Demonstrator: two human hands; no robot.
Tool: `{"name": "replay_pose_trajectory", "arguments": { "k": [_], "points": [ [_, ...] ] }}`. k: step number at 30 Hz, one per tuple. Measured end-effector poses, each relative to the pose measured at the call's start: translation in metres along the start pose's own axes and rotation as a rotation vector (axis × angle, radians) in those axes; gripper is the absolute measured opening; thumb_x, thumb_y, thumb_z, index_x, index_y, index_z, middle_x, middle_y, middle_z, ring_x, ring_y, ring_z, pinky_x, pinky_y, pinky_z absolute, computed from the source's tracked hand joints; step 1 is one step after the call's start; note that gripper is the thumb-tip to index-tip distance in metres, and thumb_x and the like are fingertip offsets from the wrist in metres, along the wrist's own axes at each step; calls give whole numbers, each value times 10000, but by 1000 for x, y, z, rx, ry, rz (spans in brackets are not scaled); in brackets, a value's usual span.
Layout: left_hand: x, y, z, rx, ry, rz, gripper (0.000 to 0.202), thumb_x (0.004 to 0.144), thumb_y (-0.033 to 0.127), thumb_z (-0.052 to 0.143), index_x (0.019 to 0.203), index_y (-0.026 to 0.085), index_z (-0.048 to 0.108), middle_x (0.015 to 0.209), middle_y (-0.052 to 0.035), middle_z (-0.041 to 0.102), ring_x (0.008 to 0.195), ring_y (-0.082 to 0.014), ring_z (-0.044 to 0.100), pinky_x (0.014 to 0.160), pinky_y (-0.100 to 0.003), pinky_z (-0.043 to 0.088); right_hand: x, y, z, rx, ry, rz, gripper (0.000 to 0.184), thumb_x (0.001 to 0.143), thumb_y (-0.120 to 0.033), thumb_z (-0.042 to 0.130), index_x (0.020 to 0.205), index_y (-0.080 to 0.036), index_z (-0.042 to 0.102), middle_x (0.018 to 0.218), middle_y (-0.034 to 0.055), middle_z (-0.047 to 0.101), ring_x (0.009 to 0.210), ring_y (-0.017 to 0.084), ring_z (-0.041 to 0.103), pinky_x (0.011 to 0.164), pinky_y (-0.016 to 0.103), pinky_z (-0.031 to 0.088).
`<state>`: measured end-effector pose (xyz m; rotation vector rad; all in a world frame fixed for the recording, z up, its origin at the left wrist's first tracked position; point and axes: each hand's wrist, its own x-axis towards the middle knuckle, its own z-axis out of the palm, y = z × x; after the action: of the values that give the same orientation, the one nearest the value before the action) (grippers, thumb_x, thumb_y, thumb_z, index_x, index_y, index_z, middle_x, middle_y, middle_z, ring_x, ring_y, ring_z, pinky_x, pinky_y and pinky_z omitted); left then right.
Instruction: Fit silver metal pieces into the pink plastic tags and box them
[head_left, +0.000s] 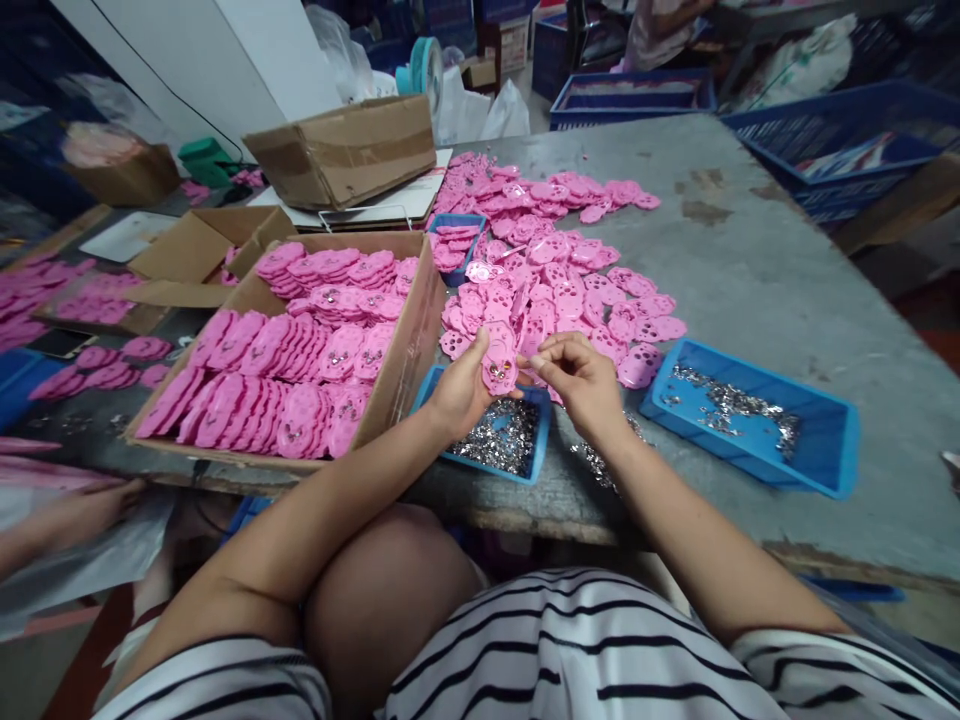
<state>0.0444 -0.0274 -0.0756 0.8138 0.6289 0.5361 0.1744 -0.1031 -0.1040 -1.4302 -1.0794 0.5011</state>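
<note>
My left hand grips a pink plastic piece with a scalloped edge and small shiny metal parts on its face. Close by its right side, my right hand has thumb and forefinger pinched together; whatever is between them is too small to make out. Below the hands, a blue tray holds many small silvery metal parts. More metal bits lie loose on the table, partly hidden by my right forearm. Just beyond my hands spreads a heap of similar pink pieces.
A cardboard box of stacked pink pieces stands left. On the right is a larger blue tray with metal parts. A small blue basket and an empty-looking carton sit farther back. Another person's hand shows at far left.
</note>
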Motion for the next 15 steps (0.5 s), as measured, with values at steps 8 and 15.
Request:
{"name": "replay_pose_trajectory", "arguments": {
  "k": [8,15],
  "points": [
    [-2,0,4,-60,-47,-16,505,1025,377,208,1352,169,533,1090,-125,717,1008,-229,669,807,-359,571,2,-2,13,-16,32,35,103,719,-220,695,627,-202,651,973,66,562,1002,232,555,923,442,504],
    [-3,1,6,-34,-86,1,475,1014,407,295,1365,184,526,1118,-117,704,966,-224,667,772,-348,571,6,-5,9,-153,-61,-29,108,741,-244,697,650,-207,654,998,65,554,993,238,538,867,432,516]
  ]
}}
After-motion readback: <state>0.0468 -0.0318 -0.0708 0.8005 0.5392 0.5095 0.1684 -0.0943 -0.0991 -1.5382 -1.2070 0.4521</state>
